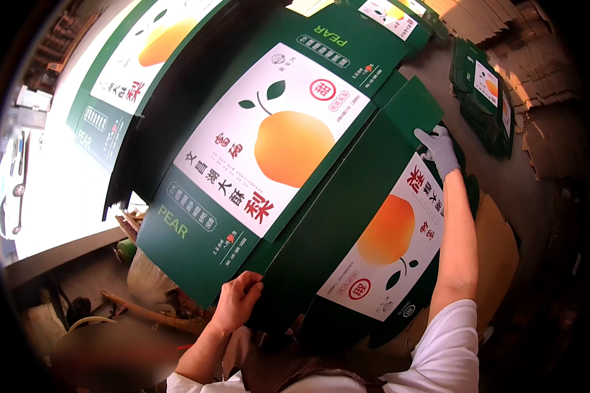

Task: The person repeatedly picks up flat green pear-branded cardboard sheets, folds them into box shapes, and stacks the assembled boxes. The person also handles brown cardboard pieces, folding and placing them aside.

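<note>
Currently: large dark-green flat cardboard fruit carton with orange pear picture (pixel 288 144), held spread before the person.
Bare left hand (pixel 237 300) pinches its near edge; gloved right hand (pixel 439 149) grips far flap, steadying both ends.

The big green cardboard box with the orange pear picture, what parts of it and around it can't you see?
- Head view: the green cardboard box blank hides whatever lies beneath it.
- Bare left hand: fingertips curl over the box edge, out of sight.
- Grey-gloved right hand: fingertips are hidden against the green flap.
- Stack of flat green boxes: too small and bent by the lens to count.
- Lower left corner: blurred.
</note>
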Tool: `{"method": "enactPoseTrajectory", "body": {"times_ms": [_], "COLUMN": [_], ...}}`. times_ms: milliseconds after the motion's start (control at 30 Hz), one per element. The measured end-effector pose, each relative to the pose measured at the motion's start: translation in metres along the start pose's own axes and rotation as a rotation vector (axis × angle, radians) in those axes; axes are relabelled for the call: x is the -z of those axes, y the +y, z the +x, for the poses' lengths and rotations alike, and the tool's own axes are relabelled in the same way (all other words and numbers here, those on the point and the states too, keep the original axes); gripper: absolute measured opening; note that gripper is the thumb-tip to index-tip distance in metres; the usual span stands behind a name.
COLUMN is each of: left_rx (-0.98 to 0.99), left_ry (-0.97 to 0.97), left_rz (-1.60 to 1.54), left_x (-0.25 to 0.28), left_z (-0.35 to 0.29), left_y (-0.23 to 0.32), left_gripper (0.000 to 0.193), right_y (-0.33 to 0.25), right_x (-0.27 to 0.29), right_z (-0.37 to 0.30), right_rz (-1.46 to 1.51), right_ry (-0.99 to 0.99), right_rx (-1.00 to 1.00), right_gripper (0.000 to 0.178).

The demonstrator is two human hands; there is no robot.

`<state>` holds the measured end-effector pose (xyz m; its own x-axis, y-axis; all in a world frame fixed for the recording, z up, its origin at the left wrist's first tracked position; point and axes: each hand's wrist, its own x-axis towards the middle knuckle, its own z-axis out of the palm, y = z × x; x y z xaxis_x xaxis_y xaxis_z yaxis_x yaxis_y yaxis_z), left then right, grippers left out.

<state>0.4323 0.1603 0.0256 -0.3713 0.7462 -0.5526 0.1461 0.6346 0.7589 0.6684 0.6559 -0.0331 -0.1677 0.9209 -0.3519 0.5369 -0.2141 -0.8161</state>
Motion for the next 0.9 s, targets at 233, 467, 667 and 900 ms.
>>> {"method": "enactPoseTrajectory", "body": {"times_ms": [233,467,667,900], "left_rx": [-0.005,-0.313,-0.461,-0.519], "left_ry": [0.038,0.152,0.170,0.204], "left_rz": [-0.060,0.139,0.247,0.279], "left_x": [0.004,-0.008,-0.008,-0.010], "left_z": [0.022,0.038,0.047,0.058], "left_y": [-0.019,-0.040,-0.054,-0.058], "left_gripper": [0.018,0.043,0.051,0.049], "right_y": [0.005,-0.003,-0.004,-0.014], "right_x": [0.003,-0.004,0.004,0.003], "right_z": [-0.016,-0.019,-0.012,-0.003], "right_rz": [-0.050,-0.095,-0.132,-0.162], "right_ry": [0.236,0.261,0.234,0.221], "right_rx": [0.151,0.146,0.206,0.196], "right_gripper": [0.062,0.056,0.038,0.033]}}
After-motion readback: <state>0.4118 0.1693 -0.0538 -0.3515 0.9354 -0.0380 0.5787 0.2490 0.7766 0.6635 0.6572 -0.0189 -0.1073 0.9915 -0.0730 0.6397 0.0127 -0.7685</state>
